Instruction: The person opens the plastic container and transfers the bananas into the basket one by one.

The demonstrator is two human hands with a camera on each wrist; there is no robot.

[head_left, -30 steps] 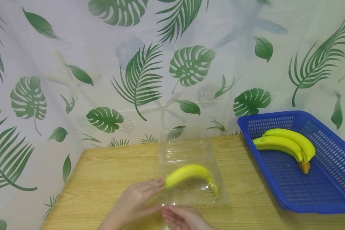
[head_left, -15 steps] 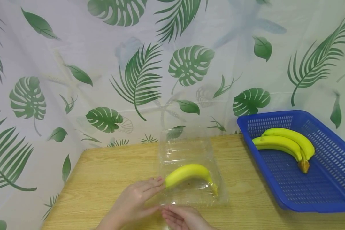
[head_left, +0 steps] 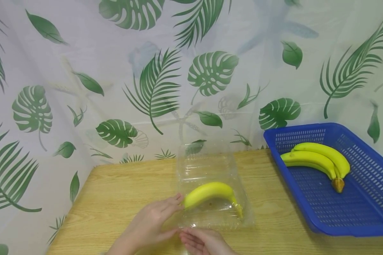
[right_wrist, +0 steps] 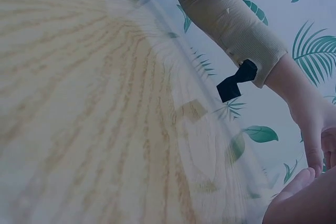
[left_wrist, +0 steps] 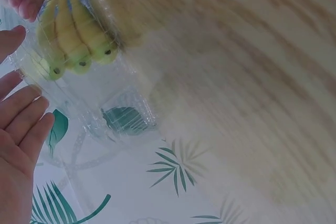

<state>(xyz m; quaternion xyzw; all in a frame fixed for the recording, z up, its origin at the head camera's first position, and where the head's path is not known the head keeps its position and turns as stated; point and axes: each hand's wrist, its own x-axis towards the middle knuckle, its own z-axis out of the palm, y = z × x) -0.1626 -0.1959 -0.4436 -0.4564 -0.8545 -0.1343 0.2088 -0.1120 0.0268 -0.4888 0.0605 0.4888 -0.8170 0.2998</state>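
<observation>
A clear plastic box (head_left: 217, 224) lies on the table with its lid (head_left: 207, 161) raised at the back. Inside it a yellow banana (head_left: 210, 191) curves, stem toward the right front. My left hand (head_left: 151, 217) lies along the box's left side, fingers straight, fingertips right at the banana's left end. Its thumb reaches toward my right hand (head_left: 205, 241), which sits at the box's front left corner with fingers loosely bent. In the left wrist view, banana tips (left_wrist: 81, 64) show through the clear plastic, beside the left fingers (left_wrist: 26, 108).
A blue plastic basket (head_left: 322, 232) stands on the right of the wooden table (head_left: 121, 187), with a bunch of bananas (head_left: 319, 159) in it. A leaf-printed white sheet (head_left: 166, 32) hangs behind the table. A black strap (right_wrist: 236, 82) is on the left sleeve in the right wrist view.
My left fingers have shifted very slightly at the banana's end. The right hand, box and basket look the same.
</observation>
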